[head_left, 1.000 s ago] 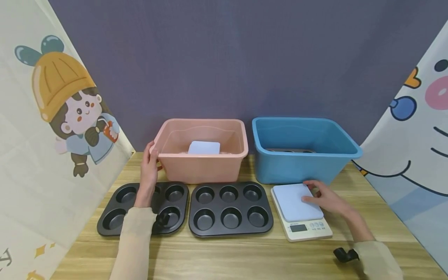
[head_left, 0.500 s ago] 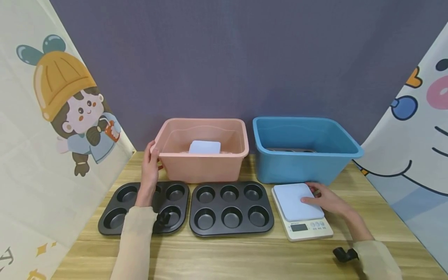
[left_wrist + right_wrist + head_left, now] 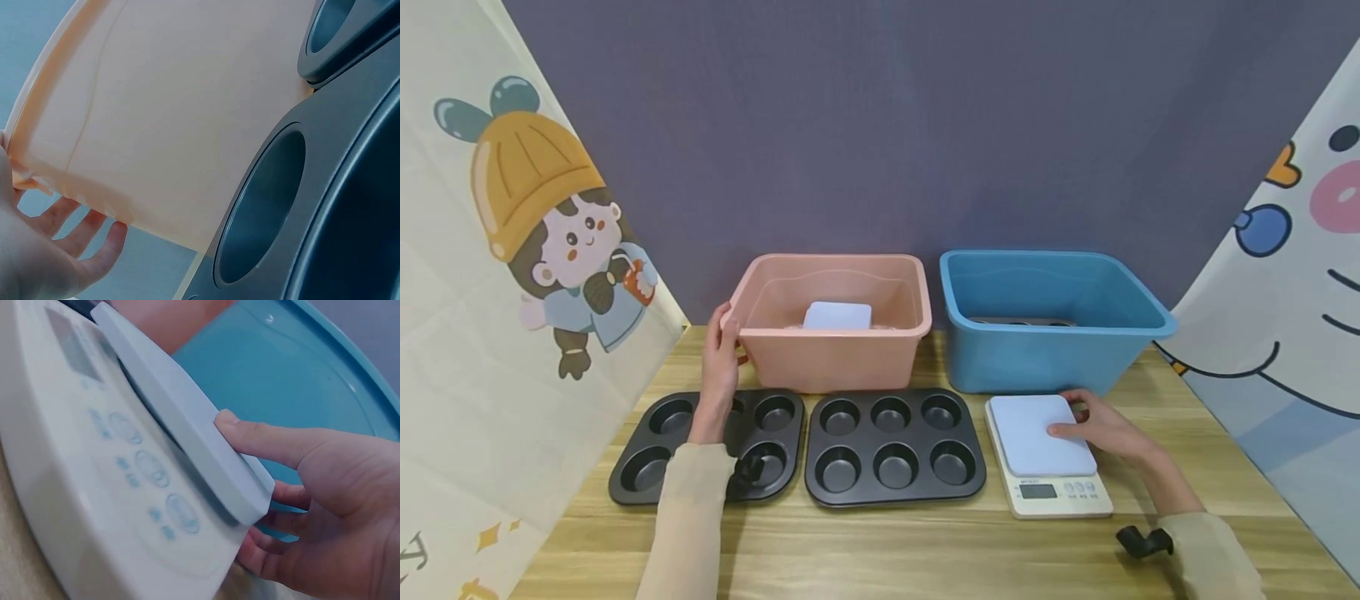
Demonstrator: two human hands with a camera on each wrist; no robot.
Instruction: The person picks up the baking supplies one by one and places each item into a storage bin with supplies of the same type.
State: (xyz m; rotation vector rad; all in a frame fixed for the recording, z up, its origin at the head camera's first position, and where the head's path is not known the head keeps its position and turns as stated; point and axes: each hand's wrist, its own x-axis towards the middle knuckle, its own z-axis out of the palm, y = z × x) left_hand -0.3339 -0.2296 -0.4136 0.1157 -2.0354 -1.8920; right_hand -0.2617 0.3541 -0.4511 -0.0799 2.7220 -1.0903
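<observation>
My left hand (image 3: 719,362) grips the left front corner of a pink plastic bin (image 3: 831,367). In the left wrist view its fingers (image 3: 94,237) curl against the bin's side below the rim. A white kitchen scale (image 3: 1047,446) lies on the table at the right, its display and buttons toward me. My right hand (image 3: 1105,427) holds the scale by its right side. The right wrist view has the thumb (image 3: 262,437) on top of the weighing plate (image 3: 187,415) and the other fingers at the scale's edge, partly hidden.
A blue bin (image 3: 1022,362) stands behind the scale, with dark round-cupped metalware (image 3: 1022,322) inside. The pink bin contains a white flat-topped object (image 3: 837,317). Two black muffin pans, one left (image 3: 636,437) under my forearm and one in the middle (image 3: 895,442), lie in front.
The kitchen scale has turned slightly and shifted a little right under my right hand, now sitting straighter. My left hand and the pink bin have stayed put.
</observation>
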